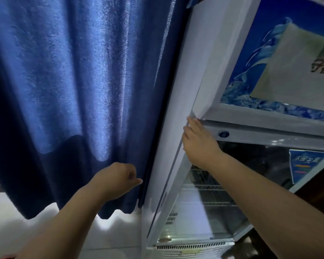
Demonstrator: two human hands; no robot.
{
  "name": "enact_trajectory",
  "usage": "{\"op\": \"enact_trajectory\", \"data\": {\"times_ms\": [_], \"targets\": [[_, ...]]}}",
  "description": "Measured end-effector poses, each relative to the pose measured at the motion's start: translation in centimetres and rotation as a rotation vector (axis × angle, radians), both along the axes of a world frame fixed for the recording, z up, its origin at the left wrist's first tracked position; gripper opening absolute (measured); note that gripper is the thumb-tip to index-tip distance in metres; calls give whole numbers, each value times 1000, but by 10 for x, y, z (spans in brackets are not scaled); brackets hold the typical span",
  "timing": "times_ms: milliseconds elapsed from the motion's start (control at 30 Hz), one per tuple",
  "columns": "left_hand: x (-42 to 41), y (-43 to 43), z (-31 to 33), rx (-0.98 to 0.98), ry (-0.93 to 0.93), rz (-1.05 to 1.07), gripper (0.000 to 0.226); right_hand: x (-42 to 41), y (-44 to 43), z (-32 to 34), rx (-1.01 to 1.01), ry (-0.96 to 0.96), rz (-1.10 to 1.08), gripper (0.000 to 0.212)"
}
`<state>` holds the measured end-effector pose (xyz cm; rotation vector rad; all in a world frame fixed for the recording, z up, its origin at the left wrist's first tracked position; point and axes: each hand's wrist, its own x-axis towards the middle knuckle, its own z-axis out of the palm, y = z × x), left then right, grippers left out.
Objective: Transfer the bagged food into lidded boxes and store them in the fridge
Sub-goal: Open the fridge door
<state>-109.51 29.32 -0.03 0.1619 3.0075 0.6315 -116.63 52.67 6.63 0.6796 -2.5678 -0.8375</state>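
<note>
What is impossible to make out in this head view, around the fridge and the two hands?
Head view only.
Inside the fridge: the upper part is dark behind the reflecting glass door; contents unseen.
Right hand: fingertips at the door edge, grip unclear.
Left hand: curled beside the curtain; whether it pinches it is unclear.
Sticker on the glass: text blurred.

Dim room, with daylight glowing through a blue curtain.
Light comes from behind the curtain, so its middle shines pale blue while its folds and bottom part look dark. The floor under the hem is bright white. The fridge looks grey-blue, and its glass door has soft glare. Straight lines lean and bend near the edges. Everything is a little soft.
</note>
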Motion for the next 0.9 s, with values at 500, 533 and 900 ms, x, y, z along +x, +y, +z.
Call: {"op": "enact_trajectory", "data": {"times_ms": [500, 533, 900], "targets": [[-2, 41, -9, 36, -27, -47, 26, 47, -10, -3, 90, 172, -46, 14], [3, 45, -9, 31, -21, -44, 26, 57, -1, -8, 9, 232, 37, 13], [119, 142, -17, 76, -89, -70, 23, 211, 92, -28, -640, 462, 403, 21]]}}
